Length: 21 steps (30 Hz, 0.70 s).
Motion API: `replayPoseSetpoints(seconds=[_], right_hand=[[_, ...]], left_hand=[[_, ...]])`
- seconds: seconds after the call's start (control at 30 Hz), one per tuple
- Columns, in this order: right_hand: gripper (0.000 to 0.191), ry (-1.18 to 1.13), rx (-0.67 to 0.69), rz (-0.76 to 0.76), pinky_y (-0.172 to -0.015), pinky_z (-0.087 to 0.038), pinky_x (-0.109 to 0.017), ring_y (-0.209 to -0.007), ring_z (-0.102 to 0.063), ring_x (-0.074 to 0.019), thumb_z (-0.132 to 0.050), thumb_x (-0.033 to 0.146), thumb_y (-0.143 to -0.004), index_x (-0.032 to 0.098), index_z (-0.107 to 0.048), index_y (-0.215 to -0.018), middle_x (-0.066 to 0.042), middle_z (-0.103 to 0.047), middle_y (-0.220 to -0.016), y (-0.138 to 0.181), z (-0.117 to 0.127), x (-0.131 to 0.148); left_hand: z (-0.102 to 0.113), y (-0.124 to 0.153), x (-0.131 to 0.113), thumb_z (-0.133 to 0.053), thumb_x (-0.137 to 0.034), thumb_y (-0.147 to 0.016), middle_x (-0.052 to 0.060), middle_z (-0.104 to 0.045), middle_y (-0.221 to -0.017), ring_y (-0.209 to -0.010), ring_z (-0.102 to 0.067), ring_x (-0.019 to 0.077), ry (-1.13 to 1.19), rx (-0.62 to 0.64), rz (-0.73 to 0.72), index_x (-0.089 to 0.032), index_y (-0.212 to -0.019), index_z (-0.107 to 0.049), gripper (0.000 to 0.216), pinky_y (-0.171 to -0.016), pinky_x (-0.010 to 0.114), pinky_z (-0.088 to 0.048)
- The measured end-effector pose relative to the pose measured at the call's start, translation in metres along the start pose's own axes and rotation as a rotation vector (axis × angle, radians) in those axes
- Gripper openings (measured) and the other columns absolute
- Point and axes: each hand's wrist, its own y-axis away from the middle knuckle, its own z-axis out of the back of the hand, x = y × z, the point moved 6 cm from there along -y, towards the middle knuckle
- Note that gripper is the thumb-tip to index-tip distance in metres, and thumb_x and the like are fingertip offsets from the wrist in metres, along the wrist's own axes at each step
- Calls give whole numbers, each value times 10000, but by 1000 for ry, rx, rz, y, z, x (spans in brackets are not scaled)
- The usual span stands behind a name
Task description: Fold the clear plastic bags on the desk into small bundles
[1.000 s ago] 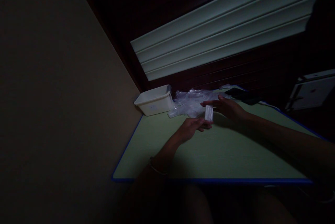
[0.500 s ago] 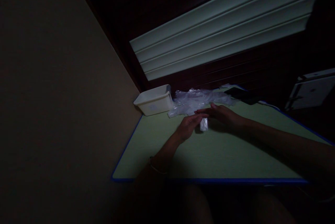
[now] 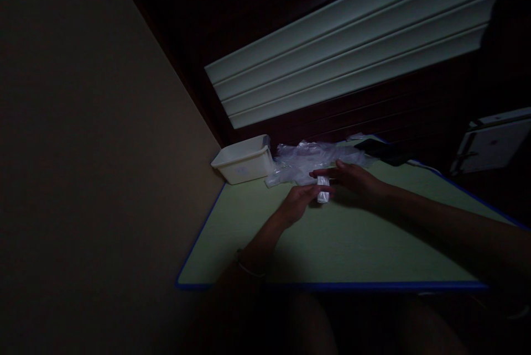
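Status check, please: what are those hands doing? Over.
Left hand: holding small shiny packet. Right hand: at packet's far end, grip unclear. Crumpled clear plastic just beyond; nothing visibly blocking.

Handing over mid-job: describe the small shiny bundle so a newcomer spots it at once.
Find the pale green table with blue edging. Over it, between the left hand and right hand, is the small shiny bundle. Unlike the loose, crumpled plastic behind it, it is compact and narrow.

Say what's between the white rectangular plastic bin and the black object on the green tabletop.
Crumpled clear plastic lies between them, as the head view shows.
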Motion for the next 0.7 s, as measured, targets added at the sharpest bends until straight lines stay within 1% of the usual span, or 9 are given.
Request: replayPoseSetpoints(seconds=[0.07,0.2,0.33,0.47,0.6,0.7], right_hand=[[584,3,-14,-7,-1064,-329,-556,-1203,-552,-370,-444,646,-878,193,-727,-1114,-146,-655,-1248,0,2,0],[584,12,-38,9,-1034,-352,-574,-1207,-541,-387,-469,672,-847,216,-743,-1085,-138,-635,-1281,-1,5,3],[623,46,-36,2,-1026,-357,-564,-1205,-537,-376,-419,684,-860,205,-736,-1099,-140,-628,-1292,-2,7,3],[640,65,-29,6,-1059,-320,-554,-1207,-535,-365,-386,684,-872,201,-727,-1117,-129,-637,-1282,-2,9,2],[591,85,-52,50,-1100,-257,-560,-1235,-510,-358,-391,680,-873,243,-752,-1043,-90,-632,-1300,-3,12,7],[584,85,-64,67,-1103,-243,-569,-1238,-506,-362,-396,691,-865,258,-758,-1012,-86,-634,-1296,-2,11,11]], left_hand=[[-1,0,1,-485,-568,-893,147,-673,-1137,-1036,-600,235,1,10,0,-158,-1182,-676,536,-883,354,-437],[-2,0,0,-496,-567,-886,142,-675,-1141,-1062,-600,242,-10,27,-7,-153,-1174,-678,536,-873,335,-440],[-3,0,-2,-493,-566,-888,141,-681,-1143,-1054,-612,244,-13,37,-18,-169,-1162,-683,518,-871,342,-442],[-6,1,-4,-471,-561,-901,144,-688,-1131,-1013,-633,236,-38,65,-15,-164,-1159,-682,519,-867,350,-442],[-8,1,-5,-467,-578,-894,153,-674,-1166,-1026,-640,241,-59,78,-3,-152,-1142,-683,538,-874,359,-444],[-9,1,-3,-453,-586,-897,157,-674,-1165,-1046,-637,245,-71,93,9,-150,-1152,-676,553,-889,370,-443]])
